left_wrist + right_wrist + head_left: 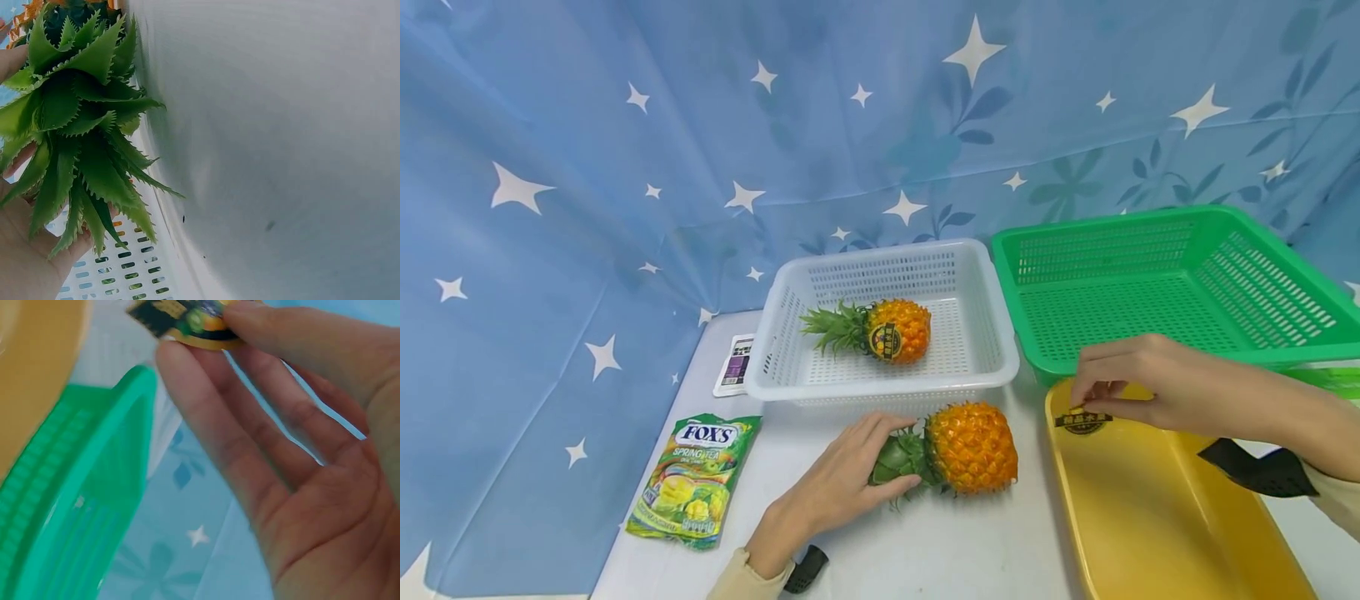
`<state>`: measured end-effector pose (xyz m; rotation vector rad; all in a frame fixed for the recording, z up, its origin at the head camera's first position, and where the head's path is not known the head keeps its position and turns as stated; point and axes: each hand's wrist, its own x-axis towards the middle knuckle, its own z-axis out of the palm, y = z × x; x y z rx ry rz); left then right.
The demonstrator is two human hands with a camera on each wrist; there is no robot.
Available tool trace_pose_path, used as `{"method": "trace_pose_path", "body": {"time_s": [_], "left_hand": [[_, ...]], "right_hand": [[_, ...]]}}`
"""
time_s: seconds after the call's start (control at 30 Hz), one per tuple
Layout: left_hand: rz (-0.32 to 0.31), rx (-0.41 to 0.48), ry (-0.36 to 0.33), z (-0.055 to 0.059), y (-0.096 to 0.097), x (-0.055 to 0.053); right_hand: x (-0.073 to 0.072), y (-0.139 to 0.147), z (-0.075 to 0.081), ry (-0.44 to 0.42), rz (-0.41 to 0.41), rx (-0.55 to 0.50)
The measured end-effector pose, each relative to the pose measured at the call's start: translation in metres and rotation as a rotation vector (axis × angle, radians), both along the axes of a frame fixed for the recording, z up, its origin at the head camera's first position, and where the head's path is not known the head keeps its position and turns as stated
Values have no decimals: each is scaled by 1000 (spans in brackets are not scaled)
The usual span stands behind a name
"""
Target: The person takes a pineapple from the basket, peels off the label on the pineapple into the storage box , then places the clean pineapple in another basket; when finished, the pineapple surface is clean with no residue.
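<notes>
My left hand (846, 475) grips the leafy crown of a pineapple (973, 448), which lies on its side on the white table. In the left wrist view the pineapple's toothed green leaves (81, 125) cover much of the fingers. Over the near-left corner of a yellow tub (1138, 508), my right hand (1123, 379) pinches a black and gold sticker (1082, 421). The right wrist view shows the sticker (194, 322) between thumb and fingertips, with fruit pictured on it. Another pineapple (901, 332), bearing a similar sticker, lies in the white basket (880, 392).
The green basket (1045, 358) stands behind the yellow tub, right of the white one. A FOX'S candy bag (696, 483) lies at the table's left, with a white printed packet (735, 367) beside the white basket. A blue starred curtain (700, 125) hangs behind.
</notes>
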<state>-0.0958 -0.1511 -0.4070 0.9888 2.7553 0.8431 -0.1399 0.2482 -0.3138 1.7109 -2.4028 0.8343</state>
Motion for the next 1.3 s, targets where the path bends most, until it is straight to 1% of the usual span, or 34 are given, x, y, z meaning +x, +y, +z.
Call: {"method": "trace_pose_path", "body": {"time_s": [0.07, 0.17, 0.27, 0.33, 0.47, 0.63, 0.87, 1.03, 1.1, 1.3], "left_hand": [[-1, 2, 5, 0, 0, 0], [0, 4, 6, -1, -1, 0], [3, 5, 5, -1, -1, 0], [3, 6, 4, -1, -1, 0], [-1, 2, 5, -1, -1, 0], [-10, 2, 7, -1, 0, 0], [-20, 5, 32, 0, 0, 0], [-24, 6, 44, 0, 0, 0], [-24, 6, 46, 0, 0, 0], [-26, 6, 57, -1, 0, 0]], "right_hand": [[0, 8, -4, -37, -21, 45], [0, 16, -13, -122, -52, 128], [0, 19, -25, -210, -45, 178], [1, 18, -35, -267, -30, 192], [3, 14, -54, -322, -6, 196], [5, 6, -66, -367, 5, 202], [6, 0, -74, -384, 22, 212], [6, -2, -80, -335, 6, 212], [7, -3, -81, -307, -28, 226], [12, -5, -81, -263, -173, 291]]}}
